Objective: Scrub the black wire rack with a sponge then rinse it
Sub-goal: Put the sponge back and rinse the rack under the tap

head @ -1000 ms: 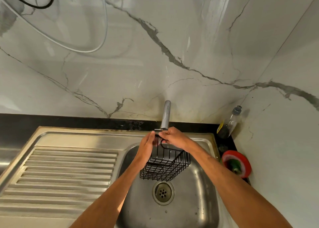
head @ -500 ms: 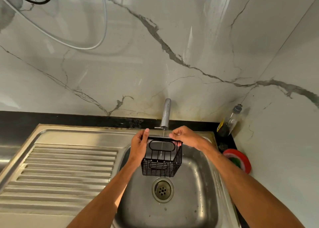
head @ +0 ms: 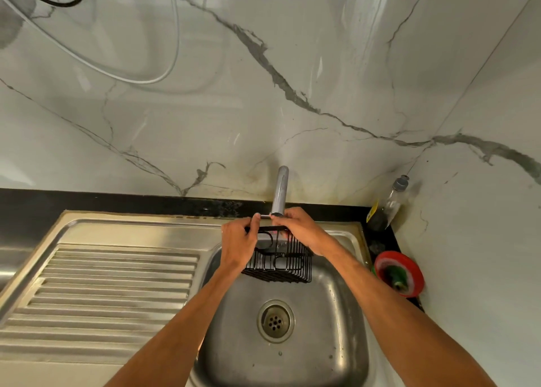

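Observation:
I hold the black wire rack (head: pixel 282 262) over the steel sink basin (head: pixel 330 328), directly under the faucet spout (head: pixel 280 192). My left hand (head: pixel 238 243) grips the rack's top rim on the left side. My right hand (head: pixel 301 230) grips the top rim on the right, fingers curled over the wire. The rack is tilted, its bottom facing toward me. I cannot tell whether water is running. A green sponge (head: pixel 395 275) lies in a red dish (head: pixel 415 272) on the right counter.
A ribbed steel drainboard (head: pixel 102 287) lies left of the basin. The drain (head: pixel 275 321) sits in the basin's middle. A clear bottle (head: pixel 389 202) stands in the right corner by the marble wall. Cables (head: pixel 140 76) hang on the wall above.
Both hands have moved closer together on the rack's top rim and tilted the rack, so its open top turned away from me. The rack stays under the faucet.

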### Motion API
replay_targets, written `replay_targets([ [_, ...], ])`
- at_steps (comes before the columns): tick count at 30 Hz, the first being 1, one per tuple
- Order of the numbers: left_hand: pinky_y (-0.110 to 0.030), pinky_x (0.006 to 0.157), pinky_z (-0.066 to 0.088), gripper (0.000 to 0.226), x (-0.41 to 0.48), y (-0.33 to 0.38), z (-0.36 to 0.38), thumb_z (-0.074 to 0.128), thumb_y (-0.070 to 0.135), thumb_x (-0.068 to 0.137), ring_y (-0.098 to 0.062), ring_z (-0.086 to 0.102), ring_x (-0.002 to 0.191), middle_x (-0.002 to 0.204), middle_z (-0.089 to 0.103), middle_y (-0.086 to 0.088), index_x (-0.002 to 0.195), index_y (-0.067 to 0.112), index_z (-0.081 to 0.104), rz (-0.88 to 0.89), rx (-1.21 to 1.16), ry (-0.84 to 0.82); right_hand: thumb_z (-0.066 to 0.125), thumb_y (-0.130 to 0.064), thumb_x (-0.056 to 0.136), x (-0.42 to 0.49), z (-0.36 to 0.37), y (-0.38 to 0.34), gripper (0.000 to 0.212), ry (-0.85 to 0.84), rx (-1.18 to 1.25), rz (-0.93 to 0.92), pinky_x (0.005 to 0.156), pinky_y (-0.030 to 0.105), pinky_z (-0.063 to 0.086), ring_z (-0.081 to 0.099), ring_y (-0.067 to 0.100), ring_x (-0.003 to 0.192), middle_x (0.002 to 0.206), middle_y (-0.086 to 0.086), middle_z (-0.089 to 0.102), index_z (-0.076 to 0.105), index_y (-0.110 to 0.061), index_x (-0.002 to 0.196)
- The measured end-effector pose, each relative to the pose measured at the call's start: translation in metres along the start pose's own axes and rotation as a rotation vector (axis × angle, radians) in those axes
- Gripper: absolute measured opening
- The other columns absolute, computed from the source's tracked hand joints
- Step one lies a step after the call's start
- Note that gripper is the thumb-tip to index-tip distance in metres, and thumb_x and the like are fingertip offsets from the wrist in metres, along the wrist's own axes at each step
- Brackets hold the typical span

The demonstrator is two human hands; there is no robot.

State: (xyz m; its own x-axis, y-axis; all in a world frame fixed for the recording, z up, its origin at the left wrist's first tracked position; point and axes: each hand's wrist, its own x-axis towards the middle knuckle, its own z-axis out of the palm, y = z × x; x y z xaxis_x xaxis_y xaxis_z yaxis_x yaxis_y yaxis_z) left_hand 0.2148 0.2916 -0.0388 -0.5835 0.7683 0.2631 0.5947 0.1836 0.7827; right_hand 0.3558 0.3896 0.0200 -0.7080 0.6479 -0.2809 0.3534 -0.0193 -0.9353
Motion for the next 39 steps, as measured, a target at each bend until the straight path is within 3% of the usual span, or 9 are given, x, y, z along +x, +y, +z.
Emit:
replay_targets([
  [4, -0.015, 0.044, 0.026, 0.056, -0.016, -0.005, -0.007, 0.058, 0.012, 0.102, -0.008, 0.035, 0.038, 0.039, 0.035, 0.012, 0.050, 0.028, 0.043, -0.080, -0.207, 0.119, 0.050, -0.036, 0.101, -0.005, -0.017, 0.040, 0.033, 0.079, -0.062, 0.193, 0.098, 0.035, 0.043, 0.058, 0.013, 0.099, 0.108, 0.007, 0.064, 0.064, -0.006, 0.102],
  [7, -0.012, 0.045, 0.029, 0.058, -0.028, -0.001, -0.009, 0.059, 0.005, 0.100, -0.007, 0.037, 0.039, 0.041, 0.033, 0.016, 0.052, 0.033, 0.040, -0.019, -0.221, 0.153, 0.070, -0.043, 0.082, -0.007, -0.015, 0.082, 0.066, 0.340, -0.187, 0.508, 0.106, 0.048, 0.039, 0.041, 0.033, 0.128, 0.147, 0.015, 0.035, 0.044, -0.015, 0.135],
  [9, -0.012, 0.056, 0.033, 0.056, -0.040, 0.004, -0.013, 0.059, 0.009, 0.099, -0.004, 0.040, 0.043, 0.045, 0.033, 0.019, 0.055, 0.037, 0.038, 0.050, -0.182, 0.161, 0.075, -0.031, 0.069, -0.009, -0.010, 0.095, 0.082, 0.392, 0.004, 0.697, 0.098, 0.052, 0.043, 0.041, 0.040, 0.127, 0.148, 0.016, 0.034, 0.037, -0.013, 0.140],
  [13, -0.030, 0.076, 0.041, 0.037, -0.074, 0.007, -0.026, 0.052, 0.023, 0.099, -0.001, 0.037, 0.057, 0.058, 0.035, 0.018, 0.063, 0.029, 0.042, 0.245, -0.058, 0.206, 0.050, 0.000, 0.081, -0.015, -0.001, 0.105, 0.041, 0.340, 0.417, 0.874, 0.092, 0.073, 0.041, 0.054, 0.047, 0.108, 0.127, 0.026, 0.053, 0.047, -0.002, 0.122],
  [19, -0.036, 0.081, 0.042, 0.032, -0.131, -0.007, -0.042, 0.047, 0.026, 0.105, -0.012, 0.045, 0.064, 0.060, 0.052, 0.005, 0.073, 0.022, 0.053, 0.511, 0.090, 0.274, 0.045, 0.009, 0.090, -0.016, 0.014, 0.104, 0.018, 0.500, 0.273, 0.590, 0.062, 0.053, 0.059, 0.058, 0.030, 0.063, 0.077, 0.019, 0.056, 0.062, 0.006, 0.084],
  [25, -0.015, 0.083, 0.047, 0.027, -0.138, 0.001, -0.071, 0.049, 0.044, 0.101, 0.006, 0.055, 0.076, 0.075, 0.060, 0.017, 0.083, 0.029, 0.062, 0.238, 0.034, 0.034, 0.055, 0.003, 0.092, -0.015, 0.013, 0.091, 0.019, 0.564, 0.039, 0.319, 0.067, 0.048, 0.062, 0.065, 0.027, 0.077, 0.083, 0.010, 0.065, 0.067, -0.009, 0.083],
  [28, -0.028, 0.090, 0.057, 0.019, -0.098, 0.011, -0.081, 0.057, 0.043, 0.096, 0.001, 0.063, 0.096, 0.108, 0.066, 0.013, 0.111, 0.031, 0.062, -0.012, 0.078, -0.163, 0.057, -0.004, 0.095, -0.013, 0.011, 0.081, 0.014, 0.547, -0.045, 0.223, 0.068, 0.043, 0.062, 0.066, 0.023, 0.082, 0.091, 0.009, 0.067, 0.069, -0.012, 0.094],
  [34, -0.047, 0.116, 0.039, 0.080, -0.008, 0.021, -0.044, 0.075, 0.033, 0.088, -0.024, 0.037, 0.142, 0.154, 0.030, -0.003, 0.155, 0.027, 0.031, 0.060, 0.425, -0.449, 0.051, -0.001, 0.098, -0.007, 0.018, 0.047, 0.022, 0.352, -0.093, 0.032, 0.065, 0.042, 0.063, 0.065, 0.022, 0.092, 0.106, 0.006, 0.062, 0.066, -0.012, 0.110],
  [39, -0.037, 0.088, 0.056, 0.022, 0.022, 0.015, -0.040, 0.065, 0.027, 0.096, -0.022, 0.065, 0.103, 0.116, 0.064, -0.003, 0.117, 0.020, 0.068, 0.186, 0.600, -0.508, 0.050, -0.001, 0.099, 0.000, 0.020, 0.034, 0.026, 0.243, -0.140, -0.068, 0.069, 0.035, 0.063, 0.064, 0.019, 0.101, 0.116, 0.005, 0.061, 0.065, -0.017, 0.110],
])
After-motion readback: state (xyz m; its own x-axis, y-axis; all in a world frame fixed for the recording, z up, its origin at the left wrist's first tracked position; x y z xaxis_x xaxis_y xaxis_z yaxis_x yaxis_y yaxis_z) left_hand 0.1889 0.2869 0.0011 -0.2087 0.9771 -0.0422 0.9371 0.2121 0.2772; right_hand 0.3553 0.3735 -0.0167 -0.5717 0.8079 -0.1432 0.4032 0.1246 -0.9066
